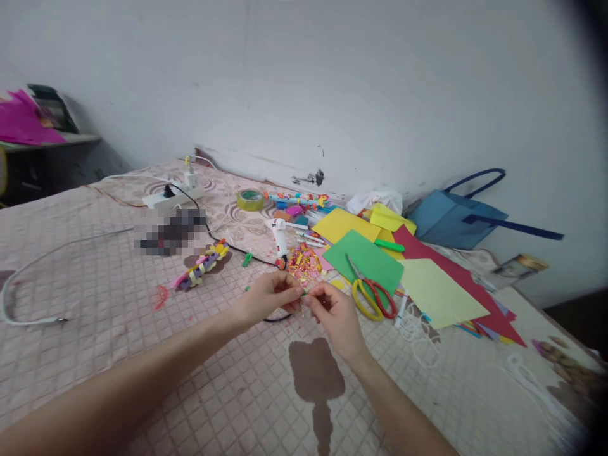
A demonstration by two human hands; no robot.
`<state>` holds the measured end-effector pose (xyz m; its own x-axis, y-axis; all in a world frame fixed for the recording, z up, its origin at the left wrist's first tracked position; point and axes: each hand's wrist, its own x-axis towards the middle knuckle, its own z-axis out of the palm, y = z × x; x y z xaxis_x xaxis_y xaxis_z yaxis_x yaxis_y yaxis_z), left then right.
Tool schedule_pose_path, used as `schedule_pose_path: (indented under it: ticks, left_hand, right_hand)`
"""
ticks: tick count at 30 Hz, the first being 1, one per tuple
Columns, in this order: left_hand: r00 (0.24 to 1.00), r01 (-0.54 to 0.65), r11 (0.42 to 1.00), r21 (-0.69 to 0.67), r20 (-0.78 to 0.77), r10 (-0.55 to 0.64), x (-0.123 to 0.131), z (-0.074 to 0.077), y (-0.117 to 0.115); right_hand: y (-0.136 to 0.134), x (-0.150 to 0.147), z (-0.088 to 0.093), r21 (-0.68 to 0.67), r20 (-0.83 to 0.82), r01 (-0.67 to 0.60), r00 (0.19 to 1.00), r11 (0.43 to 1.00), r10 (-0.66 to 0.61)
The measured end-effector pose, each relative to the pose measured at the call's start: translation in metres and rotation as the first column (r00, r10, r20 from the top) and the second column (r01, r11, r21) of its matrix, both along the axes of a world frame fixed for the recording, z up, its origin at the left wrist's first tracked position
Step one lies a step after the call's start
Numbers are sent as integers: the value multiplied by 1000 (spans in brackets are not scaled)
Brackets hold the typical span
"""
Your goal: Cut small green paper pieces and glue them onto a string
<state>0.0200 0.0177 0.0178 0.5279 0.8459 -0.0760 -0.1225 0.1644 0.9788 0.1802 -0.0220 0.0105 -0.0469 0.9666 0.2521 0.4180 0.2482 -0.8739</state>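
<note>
My left hand (273, 296) and my right hand (335, 310) meet at the middle of the view, fingertips pinched together. Between them is a tiny green piece (304, 292), mostly covered by the fingers. Just beyond the hands lies a heap of small coloured paper bits (304, 262). A white glue gun (280, 239) stands behind the heap, its black cord running left. To the right, scissors (372, 296) with yellow and red handles rest on green paper (354, 253). A small green paper piece (247, 258) lies left of the heap.
A decorated paper strip (202, 266), a power strip (173, 197) and tape (250, 199) are at the left and back. Coloured sheets (441, 291), white string (418, 332) and a blue bag (458, 218) are on the right.
</note>
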Motion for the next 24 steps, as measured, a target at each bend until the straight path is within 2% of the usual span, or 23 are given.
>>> schedule_pose_path:
  ticks: [4,8,14,19,24]
  left_hand:
    - [998,66,997,-36,14,-65,-3,-2,2]
    - [993,119,992,-35,15,-118,-5,-4,4]
    - [987,157,988,-11,28,-156,-7,-4,6]
    - [990,133,991,-5,-33,-134,-8,-6,7]
    - [991,126,990,56,-44,-124,-6,-9,6]
  right_hand:
    - [4,4,-6,-194,-331,-93,943,977,25]
    - [4,4,-8,-315,-500,-155,866,936,-24]
    - [2,1,-7,-370,-561,-198,826,908,-48]
    - [1,1,-11,-346,-577,-194,816,918,-45]
    - [0,2,-16,-289,-447,-169,894,942,24]
